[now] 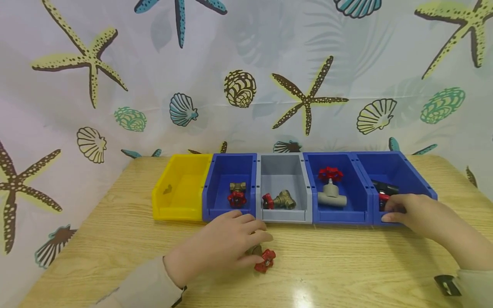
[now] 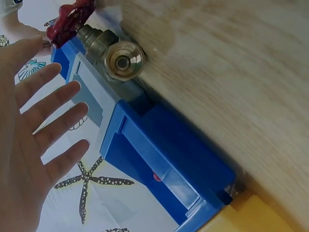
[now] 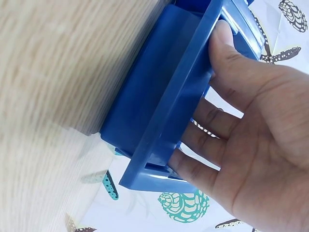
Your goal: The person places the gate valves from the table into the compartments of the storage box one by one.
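Observation:
On the table, a brass valve with a red handwheel (image 1: 265, 261) lies partly hidden beneath my left hand (image 1: 225, 241). The left wrist view shows its brass body (image 2: 123, 60) and red wheel (image 2: 70, 24); my thumb tip is close to the wheel, and the other fingers are spread and fairly straight. My right hand (image 1: 417, 211) reaches over the front of the rightmost blue bin (image 1: 414, 179). Its fingers dip inside beside a black valve (image 1: 386, 187) with a red handle (image 1: 383, 198). In the right wrist view the thumb (image 3: 223, 34) lies at the bin's rim; the fingertips are hidden.
Leftward in the row stand a blue bin with a grey valve (image 1: 331, 197), a grey bin with a brass valve (image 1: 284, 200), another blue bin with a red-wheeled brass valve (image 1: 237, 188), and a yellow bin (image 1: 177, 214). A patterned curtain (image 1: 215, 55) hangs behind.

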